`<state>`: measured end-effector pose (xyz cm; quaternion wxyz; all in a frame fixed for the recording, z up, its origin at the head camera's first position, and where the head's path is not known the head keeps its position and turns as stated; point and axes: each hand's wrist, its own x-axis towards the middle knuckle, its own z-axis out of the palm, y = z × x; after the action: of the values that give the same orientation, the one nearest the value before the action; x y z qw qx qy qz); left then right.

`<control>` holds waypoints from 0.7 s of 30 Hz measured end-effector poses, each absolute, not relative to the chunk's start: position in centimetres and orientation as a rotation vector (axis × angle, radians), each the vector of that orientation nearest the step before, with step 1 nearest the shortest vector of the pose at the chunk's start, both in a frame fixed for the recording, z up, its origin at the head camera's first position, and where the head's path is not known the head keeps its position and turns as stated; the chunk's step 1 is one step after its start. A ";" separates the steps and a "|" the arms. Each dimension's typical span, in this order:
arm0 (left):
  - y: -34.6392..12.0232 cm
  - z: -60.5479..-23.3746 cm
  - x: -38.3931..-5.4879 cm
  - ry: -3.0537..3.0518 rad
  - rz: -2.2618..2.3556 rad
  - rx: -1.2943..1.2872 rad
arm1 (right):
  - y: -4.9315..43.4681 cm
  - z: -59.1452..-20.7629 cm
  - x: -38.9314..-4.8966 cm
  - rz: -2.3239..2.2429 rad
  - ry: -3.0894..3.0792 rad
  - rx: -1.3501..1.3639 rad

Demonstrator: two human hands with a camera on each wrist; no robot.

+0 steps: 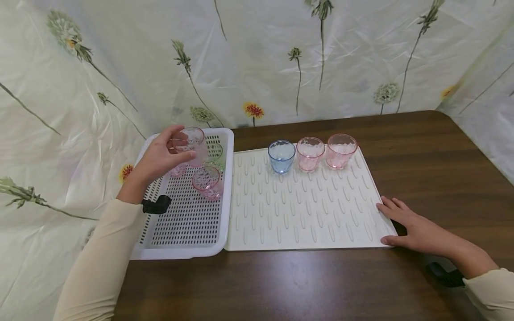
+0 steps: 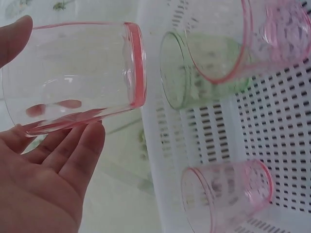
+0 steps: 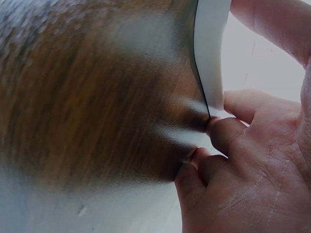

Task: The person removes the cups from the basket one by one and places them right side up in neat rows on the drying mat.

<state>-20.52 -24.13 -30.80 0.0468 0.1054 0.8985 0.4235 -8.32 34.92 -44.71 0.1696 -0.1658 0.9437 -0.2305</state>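
Observation:
With thumb and fingers on opposite sides, my left hand (image 1: 157, 156) holds a clear drinking glass with a pink rim (image 1: 197, 141) above the far part of a white perforated basket (image 1: 227, 191). In the left wrist view this glass (image 2: 87, 63) lies sideways in the grip. Below it, the basket holds a green glass (image 1: 214, 154), a pink glass (image 1: 206, 183) and another pink glass (image 1: 178, 170) partly behind the hand. Fingers spread, my right hand (image 1: 421, 229) rests at the right edge of a cream ridged mat (image 1: 297, 214); its thumb and fingertips touch the edge.
Along the mat's far edge stand a blue glass (image 1: 281, 158) and two pink glasses, one in the middle (image 1: 310, 155) and one at the right (image 1: 341, 152). Basket and mat lie side by side on a dark wooden table (image 1: 281, 285). A flower-patterned sheet (image 1: 257, 58) hangs behind.

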 end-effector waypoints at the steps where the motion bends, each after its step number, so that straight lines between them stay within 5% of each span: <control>1: -23.8 -30.7 -20.5 2.732 1.301 0.332 | 34.9 -44.7 -8.3 -0.658 2.680 -0.472; 21: -15.2 -31.0 -23.8 2.670 1.316 0.385 | 34.8 -44.5 -8.4 -0.658 2.674 -0.461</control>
<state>-23.78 -15.21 -31.04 0.0701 0.1280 0.8873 0.4374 -8.36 34.80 -44.51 0.1738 -0.1627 0.9431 -0.2320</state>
